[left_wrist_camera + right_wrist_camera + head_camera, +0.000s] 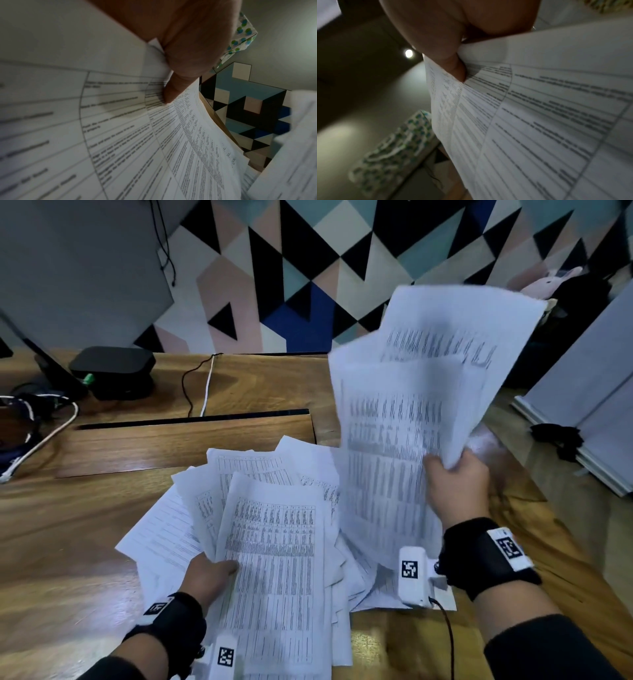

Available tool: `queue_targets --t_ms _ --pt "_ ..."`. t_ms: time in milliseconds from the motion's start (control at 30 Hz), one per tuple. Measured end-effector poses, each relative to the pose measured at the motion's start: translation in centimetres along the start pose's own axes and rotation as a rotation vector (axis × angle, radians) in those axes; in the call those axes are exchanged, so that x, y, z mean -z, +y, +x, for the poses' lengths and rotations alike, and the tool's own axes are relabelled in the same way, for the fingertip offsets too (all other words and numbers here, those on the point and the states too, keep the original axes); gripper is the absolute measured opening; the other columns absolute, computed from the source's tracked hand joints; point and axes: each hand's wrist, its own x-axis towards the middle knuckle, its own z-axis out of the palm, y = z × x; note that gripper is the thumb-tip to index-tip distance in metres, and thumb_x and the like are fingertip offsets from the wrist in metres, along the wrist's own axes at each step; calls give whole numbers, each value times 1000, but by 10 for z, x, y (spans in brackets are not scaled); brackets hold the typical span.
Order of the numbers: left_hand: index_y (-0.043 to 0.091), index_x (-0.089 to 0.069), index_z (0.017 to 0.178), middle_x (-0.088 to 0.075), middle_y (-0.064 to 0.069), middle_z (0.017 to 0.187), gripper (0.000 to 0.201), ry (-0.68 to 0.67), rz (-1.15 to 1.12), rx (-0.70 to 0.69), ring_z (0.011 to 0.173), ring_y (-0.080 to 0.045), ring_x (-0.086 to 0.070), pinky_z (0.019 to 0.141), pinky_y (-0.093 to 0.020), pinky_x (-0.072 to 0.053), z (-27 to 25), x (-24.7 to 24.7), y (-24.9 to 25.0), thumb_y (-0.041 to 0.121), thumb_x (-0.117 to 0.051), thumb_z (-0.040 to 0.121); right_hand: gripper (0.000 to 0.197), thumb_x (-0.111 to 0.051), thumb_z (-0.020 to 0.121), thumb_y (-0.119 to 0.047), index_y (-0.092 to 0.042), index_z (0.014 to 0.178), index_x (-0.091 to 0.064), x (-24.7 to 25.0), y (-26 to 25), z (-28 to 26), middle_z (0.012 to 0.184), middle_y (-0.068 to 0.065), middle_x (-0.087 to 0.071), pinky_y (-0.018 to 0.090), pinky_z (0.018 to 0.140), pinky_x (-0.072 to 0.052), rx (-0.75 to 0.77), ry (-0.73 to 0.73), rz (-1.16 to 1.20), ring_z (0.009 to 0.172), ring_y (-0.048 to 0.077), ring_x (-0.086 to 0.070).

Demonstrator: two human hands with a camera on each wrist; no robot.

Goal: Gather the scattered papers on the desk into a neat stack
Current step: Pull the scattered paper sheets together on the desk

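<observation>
Illegible printed tables on papers [274, 529]

The head view is evenly and fairly brightly lit, with a soft sheen seen on the wooden desk [85, 525]. The raised papers [421, 392] above that desk are smeared by motion blur, and straight lines are bowed toward the frame edges. Both wrist views are dim and soft. A round ceiling light [408, 53] is seen glaring, and print nearest the lens is rendered out of focus.
</observation>
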Motion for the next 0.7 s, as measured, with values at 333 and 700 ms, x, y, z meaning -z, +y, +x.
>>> queue_targets --t_ms 333,700 --pt "-3 -70 92 -76 -21 87 17 -133 -143 112 77 -35 -70 69 -35 -55 -12 -3 6 8 -67 80 18 -68 81 -3 -7 99 -69 -60 39 -37 94 11 -74 44 83 -57 -510 -494 288 86 30 -71" --pt "14 -67 108 -65 -2 115 43 -226 -184 216 112 -25 -58 98 -35 -43 -9 -4 10 42 -75 76 38 -64 86 -39 -9 111 -63 -91 96 -87 102 6 -67 28 78 -48 -417 -913 -441 89 23 -62"
